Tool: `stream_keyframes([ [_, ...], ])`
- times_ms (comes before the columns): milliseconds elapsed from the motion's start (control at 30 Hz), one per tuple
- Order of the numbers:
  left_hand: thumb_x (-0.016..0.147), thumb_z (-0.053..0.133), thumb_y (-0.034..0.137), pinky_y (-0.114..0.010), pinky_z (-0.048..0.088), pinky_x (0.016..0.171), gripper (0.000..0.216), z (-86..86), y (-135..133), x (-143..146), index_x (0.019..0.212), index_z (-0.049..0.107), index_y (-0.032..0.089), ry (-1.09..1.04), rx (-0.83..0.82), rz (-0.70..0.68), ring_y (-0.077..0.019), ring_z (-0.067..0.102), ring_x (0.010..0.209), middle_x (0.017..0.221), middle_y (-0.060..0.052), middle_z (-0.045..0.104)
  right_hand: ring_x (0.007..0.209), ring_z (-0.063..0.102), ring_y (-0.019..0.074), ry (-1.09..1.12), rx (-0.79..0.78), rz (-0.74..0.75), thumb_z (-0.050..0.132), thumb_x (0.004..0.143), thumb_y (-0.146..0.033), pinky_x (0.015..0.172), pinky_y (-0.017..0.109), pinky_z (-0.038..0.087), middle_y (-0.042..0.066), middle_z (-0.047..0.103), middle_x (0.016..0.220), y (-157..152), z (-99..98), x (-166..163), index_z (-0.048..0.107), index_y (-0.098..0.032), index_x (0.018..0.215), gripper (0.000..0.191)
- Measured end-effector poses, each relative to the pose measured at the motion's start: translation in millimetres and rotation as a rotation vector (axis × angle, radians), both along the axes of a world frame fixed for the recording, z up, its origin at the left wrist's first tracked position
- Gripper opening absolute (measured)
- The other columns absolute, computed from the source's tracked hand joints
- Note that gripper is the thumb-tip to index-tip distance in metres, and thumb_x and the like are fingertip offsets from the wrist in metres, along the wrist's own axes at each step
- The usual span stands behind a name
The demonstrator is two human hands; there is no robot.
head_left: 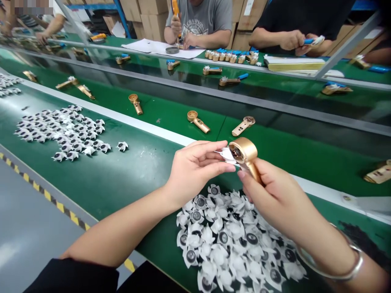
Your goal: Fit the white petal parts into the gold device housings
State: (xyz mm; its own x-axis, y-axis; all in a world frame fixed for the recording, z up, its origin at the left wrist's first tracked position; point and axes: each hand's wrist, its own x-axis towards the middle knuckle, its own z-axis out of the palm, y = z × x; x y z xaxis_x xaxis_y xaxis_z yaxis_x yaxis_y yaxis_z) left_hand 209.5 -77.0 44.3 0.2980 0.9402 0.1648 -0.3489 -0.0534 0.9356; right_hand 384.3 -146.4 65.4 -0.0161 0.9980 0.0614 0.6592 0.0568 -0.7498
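Observation:
Wrapped round the handle of a gold handheld fan housing [247, 150], my right hand [271, 183] holds it over the bench with its round head tilted to the left. My left hand [198, 162] pinches a white fan blade [227, 156] between thumb and fingers, right at the open face of the housing. Whether the blade touches the housing, I cannot tell. Below both hands lies a big heap of white fan blades [226, 240], many showing dark round centres.
Another group of fan blades [64, 130] lies on the bench to the left. Gold housings [198, 121] sit spaced out on the green belt [165, 126] beyond a white rail. Across the line, a co-worker [198, 24] holds an orange tool, and another person's hands [301, 42] hold a blue-and-white part.

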Motion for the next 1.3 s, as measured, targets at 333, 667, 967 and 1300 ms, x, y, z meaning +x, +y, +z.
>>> stream_keyframes([
  [333,0.068,0.09,0.02,-0.032,0.068,0.086,0.037,3.8,-5.4,-6.4,0.104,0.082,0.024,0.233,0.199,0.099,-0.0173,0.077,0.082,0.098,-0.004,0.079,0.05,0.038,0.0109,-0.272,0.218,0.044,0.049,0.098,-0.022,0.048,0.026,0.03,-0.003,0.045,0.062,-3.1,-1.3,-2.0,0.038,-0.023,0.074,0.026],
  [667,0.065,0.093,0.03,-0.031,0.062,0.091,0.045,1.0,-1.2,1.1,0.106,0.078,0.021,0.241,-0.362,-0.133,-0.0211,0.076,0.098,0.105,-0.006,0.081,0.079,0.062,0.0201,-0.467,-0.052,0.062,0.045,0.093,-0.014,0.069,0.031,0.047,0.009,0.065,0.097,-18.1,-2.2,-8.2,0.056,-0.015,0.108,0.019],
  [967,0.072,0.078,0.063,-0.033,0.056,0.072,0.063,5.6,54.3,-43.6,0.122,0.072,0.026,1.236,0.247,-0.457,-0.0253,0.07,0.09,0.116,-0.01,0.073,0.093,0.066,0.0285,-0.695,-0.264,-0.379,0.048,0.102,-0.03,0.076,0.034,0.045,0.025,0.066,0.109,63.9,-40.4,92.1,0.058,-0.003,0.119,0.034],
  [1300,0.087,0.062,0.059,-0.029,0.051,0.07,0.041,-18.0,64.2,-38.9,0.108,0.078,0.027,1.331,0.4,-0.604,-0.0249,0.067,0.084,0.109,-0.01,0.074,0.086,0.065,0.0231,-0.653,-0.165,-0.312,0.048,0.1,-0.03,0.077,0.035,0.049,0.011,0.07,0.098,-49.8,-33.5,143.3,0.067,-0.014,0.108,0.027],
])
